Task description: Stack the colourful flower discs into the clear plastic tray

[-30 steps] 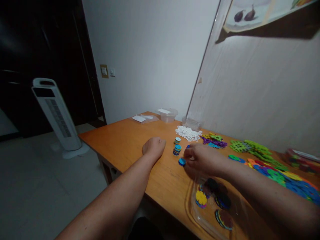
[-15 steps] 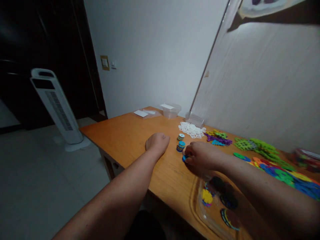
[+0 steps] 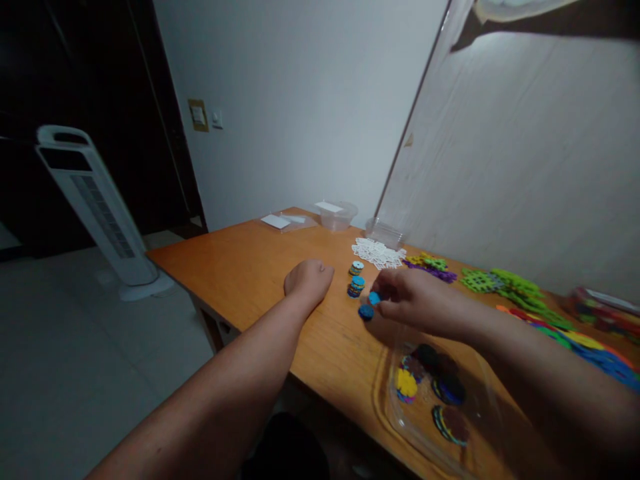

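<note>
My right hand (image 3: 407,297) pinches a light blue disc (image 3: 375,298) between thumb and fingers. Just below that disc, a dark blue disc piece (image 3: 365,312) lies on the wooden table (image 3: 240,263). Two small stacks stand beyond it: a taller one with a light blue top (image 3: 357,287) and a smaller one with a white top (image 3: 356,268). To their left, my left hand (image 3: 309,283) rests closed on the table, and what it holds, if anything, is hidden.
A clear plastic tub (image 3: 400,413) with stacked coloured discs sits below my right forearm. White lattice pieces (image 3: 379,253), green pieces (image 3: 520,293) and multicoloured pieces (image 3: 590,343) lie toward the wall. A clear container (image 3: 336,217) stands at the back. A tower fan (image 3: 100,207) is on the floor.
My right hand has lifted slightly and now shows a light blue disc in its fingers; the dark blue piece below it has come into view. The left hand stays closed. The whole view has shifted slightly.
</note>
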{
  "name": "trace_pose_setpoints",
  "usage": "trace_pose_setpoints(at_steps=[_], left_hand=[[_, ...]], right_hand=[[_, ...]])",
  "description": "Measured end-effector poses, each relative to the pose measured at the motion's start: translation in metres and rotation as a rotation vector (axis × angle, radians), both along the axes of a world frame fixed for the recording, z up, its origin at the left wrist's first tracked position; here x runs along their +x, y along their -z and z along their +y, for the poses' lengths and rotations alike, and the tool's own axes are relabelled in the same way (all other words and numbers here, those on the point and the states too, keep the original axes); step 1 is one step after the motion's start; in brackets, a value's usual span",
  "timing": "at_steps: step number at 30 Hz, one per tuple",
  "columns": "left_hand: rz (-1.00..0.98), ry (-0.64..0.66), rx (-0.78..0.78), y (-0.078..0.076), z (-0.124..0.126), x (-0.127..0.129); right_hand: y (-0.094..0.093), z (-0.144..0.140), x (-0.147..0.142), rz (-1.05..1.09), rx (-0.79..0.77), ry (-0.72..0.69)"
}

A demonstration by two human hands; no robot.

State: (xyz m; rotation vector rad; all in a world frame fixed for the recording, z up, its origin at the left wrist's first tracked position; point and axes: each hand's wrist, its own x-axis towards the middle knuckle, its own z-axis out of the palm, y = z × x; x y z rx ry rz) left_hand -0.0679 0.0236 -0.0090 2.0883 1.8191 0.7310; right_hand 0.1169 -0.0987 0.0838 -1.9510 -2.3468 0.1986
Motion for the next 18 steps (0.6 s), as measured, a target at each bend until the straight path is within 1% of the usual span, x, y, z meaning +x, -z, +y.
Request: trace_pose_setpoints(at_steps=[3, 4, 6, 9, 12, 15, 18], left_hand=[[-0.004, 0.003, -0.005, -0.001, 0.0, 0.0], [-0.006, 0.003, -0.008, -0.002, 0.0, 0.0], [-0.009, -0.001, -0.012, -0.003, -0.001, 0.0], [-0.007, -0.014, -0.014, -0.005, -0.002, 0.0], [0.0, -0.01, -0.008, -0.005, -0.002, 0.001], [0.008, -0.011, -0.003, -0.004, -0.002, 0.001], [0.006, -0.012, -0.008, -0.002, 0.0, 0.001]], right_hand=[[-0.013, -0.032, 0.009, 0.165, 0.047, -0.072], [-0.016, -0.044, 0.013, 0.204, 0.052, -0.074], [-0.017, -0.066, 0.018, 0.26, 0.0, -0.053], [-0.012, -0.089, 0.022, 0.289, -0.144, -0.008], [-0.001, -0.098, 0.018, 0.204, -0.211, 0.001], [0.01, -0.097, 0.012, 0.129, -0.2, -0.009], [0.017, -0.095, 0.01, 0.112, -0.174, -0.044]])
